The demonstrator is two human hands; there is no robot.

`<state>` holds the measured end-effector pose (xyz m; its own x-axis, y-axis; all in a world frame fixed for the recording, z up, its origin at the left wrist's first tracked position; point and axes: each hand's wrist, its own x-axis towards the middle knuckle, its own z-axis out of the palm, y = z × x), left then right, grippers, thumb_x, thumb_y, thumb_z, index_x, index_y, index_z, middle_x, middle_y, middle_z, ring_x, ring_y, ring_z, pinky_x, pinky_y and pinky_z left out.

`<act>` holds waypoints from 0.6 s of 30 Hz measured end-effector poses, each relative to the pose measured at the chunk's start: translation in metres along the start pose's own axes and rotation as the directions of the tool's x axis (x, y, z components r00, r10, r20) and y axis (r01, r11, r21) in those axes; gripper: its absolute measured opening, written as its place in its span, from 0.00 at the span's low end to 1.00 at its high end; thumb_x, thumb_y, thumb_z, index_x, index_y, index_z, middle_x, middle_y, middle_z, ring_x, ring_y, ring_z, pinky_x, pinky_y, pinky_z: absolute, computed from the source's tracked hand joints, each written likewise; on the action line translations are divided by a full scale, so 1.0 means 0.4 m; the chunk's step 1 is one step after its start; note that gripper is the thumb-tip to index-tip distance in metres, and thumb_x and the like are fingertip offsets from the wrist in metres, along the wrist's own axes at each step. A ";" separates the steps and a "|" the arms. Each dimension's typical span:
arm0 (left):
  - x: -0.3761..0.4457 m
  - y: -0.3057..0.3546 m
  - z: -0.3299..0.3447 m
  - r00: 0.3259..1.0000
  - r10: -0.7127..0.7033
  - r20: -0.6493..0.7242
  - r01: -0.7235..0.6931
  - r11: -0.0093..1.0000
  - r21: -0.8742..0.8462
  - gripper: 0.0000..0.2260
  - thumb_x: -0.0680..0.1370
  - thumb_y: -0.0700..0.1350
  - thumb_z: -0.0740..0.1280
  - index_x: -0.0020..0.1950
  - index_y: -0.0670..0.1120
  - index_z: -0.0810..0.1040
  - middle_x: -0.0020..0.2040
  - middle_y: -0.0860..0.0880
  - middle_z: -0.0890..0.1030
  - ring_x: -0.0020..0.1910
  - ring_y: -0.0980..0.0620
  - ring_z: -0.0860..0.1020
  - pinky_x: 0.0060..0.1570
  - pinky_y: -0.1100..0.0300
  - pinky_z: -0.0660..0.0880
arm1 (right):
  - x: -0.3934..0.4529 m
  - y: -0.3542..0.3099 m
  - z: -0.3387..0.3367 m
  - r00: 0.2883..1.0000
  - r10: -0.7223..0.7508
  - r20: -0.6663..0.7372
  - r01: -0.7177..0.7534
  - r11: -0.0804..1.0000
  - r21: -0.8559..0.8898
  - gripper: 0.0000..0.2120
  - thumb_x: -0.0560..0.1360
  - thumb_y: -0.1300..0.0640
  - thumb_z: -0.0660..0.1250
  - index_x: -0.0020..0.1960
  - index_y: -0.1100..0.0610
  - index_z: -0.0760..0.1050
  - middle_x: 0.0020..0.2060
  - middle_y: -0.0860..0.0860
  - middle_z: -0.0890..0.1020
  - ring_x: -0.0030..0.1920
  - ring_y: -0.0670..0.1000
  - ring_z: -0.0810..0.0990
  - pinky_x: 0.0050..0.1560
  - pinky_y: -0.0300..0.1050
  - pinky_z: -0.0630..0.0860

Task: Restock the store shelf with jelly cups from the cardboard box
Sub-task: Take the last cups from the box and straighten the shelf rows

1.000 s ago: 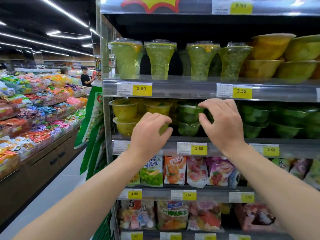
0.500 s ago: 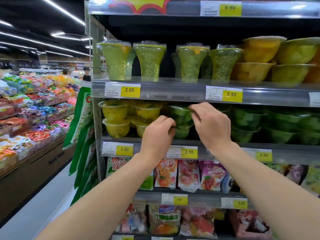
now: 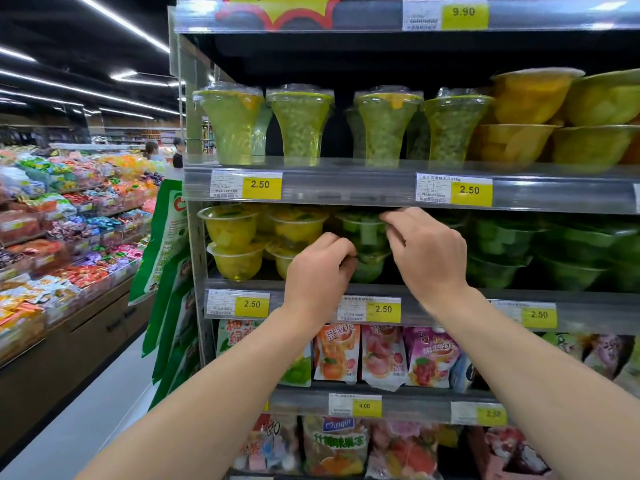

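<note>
Both hands are reaching into the shelf [image 3: 304, 299] at a stack of green cups [image 3: 365, 233] — the left hand [image 3: 318, 271] is curling its fingers against the lower cup at its 7 o'clock, the right hand [image 3: 427, 252] is gripping the top cup's rim at 2 o'clock. Yellow cups [image 3: 230, 230] are sitting at 9 o'clock.

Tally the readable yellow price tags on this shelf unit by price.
9.90 tags: 1
2.50 tags: 6
4.00 tags: 1
Total: 8
</note>
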<state>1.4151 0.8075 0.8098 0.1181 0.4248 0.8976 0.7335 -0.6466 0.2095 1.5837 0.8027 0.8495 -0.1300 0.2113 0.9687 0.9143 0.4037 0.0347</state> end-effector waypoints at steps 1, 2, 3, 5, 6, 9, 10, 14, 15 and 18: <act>0.002 -0.002 0.000 1.000 0.008 0.004 -0.008 1.000 0.004 0.01 0.74 0.40 0.70 0.44 0.44 0.81 0.41 0.49 0.79 0.36 0.48 0.77 0.30 0.50 0.76 | 0.002 -0.008 0.001 1.000 -0.016 -0.012 0.016 1.000 0.023 0.10 0.78 0.56 0.65 0.52 0.55 0.84 0.45 0.49 0.85 0.34 0.56 0.83 0.27 0.44 0.76; 0.004 -0.004 0.000 1.000 0.019 0.007 -0.019 1.000 0.009 0.01 0.74 0.40 0.70 0.44 0.44 0.81 0.42 0.49 0.79 0.36 0.48 0.77 0.30 0.50 0.76 | 0.003 -0.016 0.001 0.999 -0.035 -0.022 0.036 0.998 0.048 0.10 0.78 0.56 0.65 0.53 0.55 0.84 0.46 0.49 0.85 0.36 0.55 0.83 0.28 0.45 0.77; 0.004 -0.003 0.000 1.000 0.028 0.010 -0.028 1.000 0.011 0.01 0.74 0.40 0.69 0.45 0.44 0.81 0.42 0.49 0.79 0.36 0.48 0.77 0.30 0.50 0.76 | 0.001 -0.020 -0.001 0.998 -0.058 -0.030 0.060 0.996 0.070 0.10 0.78 0.56 0.65 0.54 0.55 0.83 0.48 0.49 0.85 0.38 0.54 0.84 0.29 0.45 0.78; 0.000 0.001 -0.002 0.999 0.049 0.010 -0.049 0.999 0.006 0.03 0.75 0.41 0.69 0.47 0.44 0.81 0.44 0.50 0.80 0.36 0.49 0.77 0.30 0.51 0.77 | -0.005 -0.017 -0.003 0.995 -0.094 -0.038 0.098 0.991 0.093 0.11 0.79 0.57 0.64 0.58 0.56 0.82 0.51 0.49 0.85 0.43 0.52 0.85 0.32 0.45 0.80; -0.003 0.004 -0.001 0.997 0.071 0.014 -0.071 0.997 0.001 0.04 0.74 0.41 0.70 0.48 0.44 0.82 0.45 0.50 0.80 0.36 0.50 0.77 0.29 0.52 0.77 | -0.006 -0.010 -0.004 0.995 -0.091 -0.034 0.093 0.992 0.088 0.12 0.79 0.57 0.62 0.58 0.56 0.82 0.52 0.48 0.85 0.42 0.53 0.85 0.31 0.46 0.80; -0.003 0.019 0.007 0.993 0.119 0.026 -0.119 0.993 -0.003 0.05 0.74 0.42 0.70 0.48 0.44 0.84 0.45 0.50 0.80 0.38 0.49 0.78 0.29 0.52 0.77 | -0.008 0.014 0.002 0.999 -0.038 0.010 0.038 0.999 0.026 0.14 0.79 0.57 0.59 0.56 0.55 0.82 0.47 0.49 0.85 0.36 0.57 0.83 0.26 0.47 0.77; 0.001 0.023 0.009 0.993 0.113 0.020 -0.113 0.994 -0.005 0.05 0.75 0.43 0.69 0.47 0.44 0.84 0.44 0.50 0.80 0.38 0.49 0.78 0.29 0.52 0.76 | -0.008 0.020 0.005 0.999 -0.026 0.020 0.025 1.000 0.011 0.14 0.79 0.57 0.59 0.55 0.55 0.83 0.45 0.50 0.85 0.35 0.58 0.83 0.26 0.46 0.76; 0.005 0.009 -0.005 0.995 0.099 0.018 -0.099 0.994 0.041 0.07 0.76 0.42 0.67 0.46 0.42 0.84 0.43 0.48 0.79 0.38 0.47 0.77 0.29 0.50 0.76 | 0.000 0.012 0.005 1.000 -0.006 0.013 0.006 1.000 0.024 0.10 0.78 0.58 0.64 0.53 0.55 0.83 0.45 0.50 0.85 0.35 0.58 0.83 0.26 0.49 0.76; 0.002 0.001 -0.013 0.996 0.090 0.022 -0.091 0.994 0.059 0.08 0.76 0.42 0.66 0.46 0.42 0.84 0.43 0.48 0.79 0.39 0.46 0.78 0.29 0.50 0.77 | 0.000 0.008 0.003 1.000 -0.010 0.007 0.009 0.999 0.037 0.09 0.78 0.58 0.64 0.53 0.55 0.83 0.45 0.49 0.85 0.36 0.57 0.83 0.27 0.48 0.77; -0.003 0.000 -0.034 0.998 0.055 0.010 -0.056 0.995 0.088 0.09 0.74 0.42 0.66 0.47 0.43 0.85 0.44 0.50 0.80 0.40 0.48 0.79 0.30 0.51 0.78 | -0.006 0.001 -0.001 1.000 -0.004 0.019 0.004 1.000 0.024 0.10 0.77 0.57 0.65 0.55 0.55 0.82 0.46 0.49 0.84 0.36 0.57 0.83 0.27 0.46 0.77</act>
<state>1.4059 0.7983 0.8142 0.1653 0.3946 0.9039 0.7818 -0.6112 0.1238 1.5844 0.8019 0.8472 -0.1414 0.2268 0.9636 0.9042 0.4259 0.0324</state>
